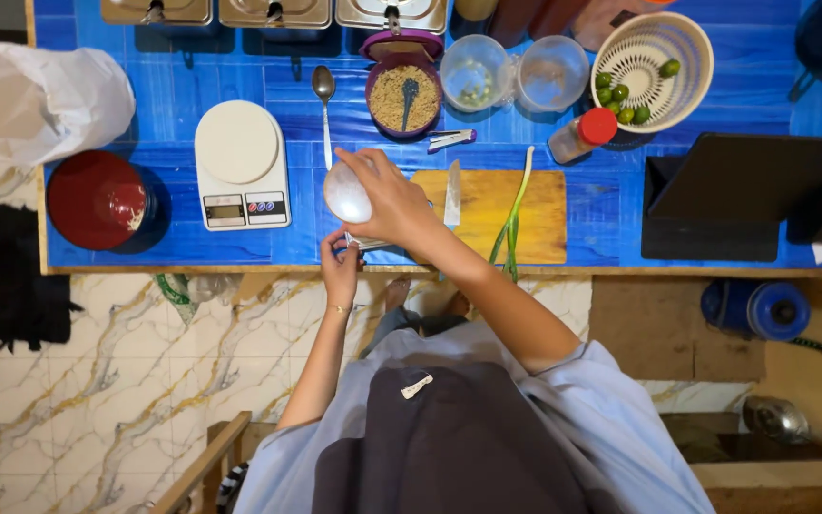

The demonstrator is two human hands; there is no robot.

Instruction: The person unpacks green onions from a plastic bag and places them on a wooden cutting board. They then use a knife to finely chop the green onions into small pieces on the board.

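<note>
Scale: white kitchen scale, left on the blue table
Bowl: red, beside the scale
Board: wooden cutting board, knife and green onion on it
Basket: white, small green limes inside
Tub: purple, holds brown grains

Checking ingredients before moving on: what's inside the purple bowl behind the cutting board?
The purple bowl holds brownish, grainy contents with a dark utensil handle sticking out. Its lid stands open behind it. Whatever lies beneath the surface is covered.
</note>
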